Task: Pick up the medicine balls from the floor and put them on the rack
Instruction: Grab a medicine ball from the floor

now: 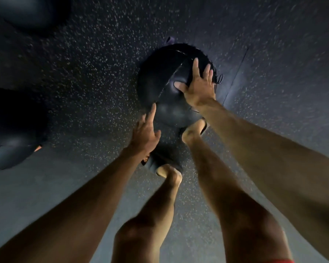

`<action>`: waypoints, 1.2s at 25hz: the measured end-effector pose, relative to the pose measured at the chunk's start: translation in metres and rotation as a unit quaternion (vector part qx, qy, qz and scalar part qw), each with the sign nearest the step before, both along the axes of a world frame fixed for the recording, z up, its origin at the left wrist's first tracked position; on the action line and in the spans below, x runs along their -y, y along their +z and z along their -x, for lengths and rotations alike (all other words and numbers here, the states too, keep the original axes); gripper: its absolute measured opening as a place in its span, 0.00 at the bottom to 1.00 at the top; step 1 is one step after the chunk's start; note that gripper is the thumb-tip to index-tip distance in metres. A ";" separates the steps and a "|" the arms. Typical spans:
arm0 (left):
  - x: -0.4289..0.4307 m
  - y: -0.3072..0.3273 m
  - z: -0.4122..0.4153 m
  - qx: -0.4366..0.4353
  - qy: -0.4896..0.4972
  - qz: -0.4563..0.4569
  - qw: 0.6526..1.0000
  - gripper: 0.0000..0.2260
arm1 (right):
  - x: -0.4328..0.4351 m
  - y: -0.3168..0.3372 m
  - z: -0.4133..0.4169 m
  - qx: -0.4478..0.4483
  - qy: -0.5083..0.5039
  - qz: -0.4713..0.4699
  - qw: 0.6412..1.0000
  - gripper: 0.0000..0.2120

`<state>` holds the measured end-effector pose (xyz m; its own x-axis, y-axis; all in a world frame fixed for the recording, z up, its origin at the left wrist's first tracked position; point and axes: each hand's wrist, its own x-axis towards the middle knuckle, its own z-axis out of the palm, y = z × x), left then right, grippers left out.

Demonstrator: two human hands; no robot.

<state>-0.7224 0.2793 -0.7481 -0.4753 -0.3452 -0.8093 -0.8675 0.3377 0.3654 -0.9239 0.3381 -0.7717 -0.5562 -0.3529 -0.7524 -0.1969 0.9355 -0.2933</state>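
Observation:
A black medicine ball (pixel 163 78) with stitched seams rests on the dark speckled floor in front of my feet. My right hand (pixel 198 86) lies flat on its right upper side, fingers spread and thumb pressed into the cover. My left hand (pixel 146 131) is at the ball's lower left edge, fingers apart, fingertips at its side; a firm hold is not visible. Two more dark balls show blurred at the left: one at the top left corner (pixel 29 12), one at the left edge (pixel 11 128). No rack is in view.
My bare legs and dark slippers (pixel 165 160) stand just behind the ball. The rubber floor (pixel 273 54) has a seam line running right of the ball. A small purple object (pixel 169 40) peeks out behind the ball.

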 end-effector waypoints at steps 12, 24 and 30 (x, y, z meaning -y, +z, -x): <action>0.089 -0.020 0.238 0.008 -0.063 0.152 0.986 0.42 | -0.021 0.009 0.074 -0.093 -0.003 0.095 0.991 0.36; 0.104 -0.025 0.284 -0.095 -0.130 0.192 0.968 0.46 | 0.038 -0.009 0.237 -0.012 -0.120 0.025 0.992 0.42; 0.164 -0.029 0.357 -0.061 -0.116 0.170 0.977 0.39 | 0.093 0.004 0.269 -0.030 -0.223 0.036 0.974 0.36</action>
<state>-1.0792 0.1156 -0.7773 -0.6581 -0.4565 -0.5987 -0.7105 0.6397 0.2933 -1.1929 0.2450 -0.7675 -0.7086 -0.1171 -0.6958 0.2046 0.9097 -0.3615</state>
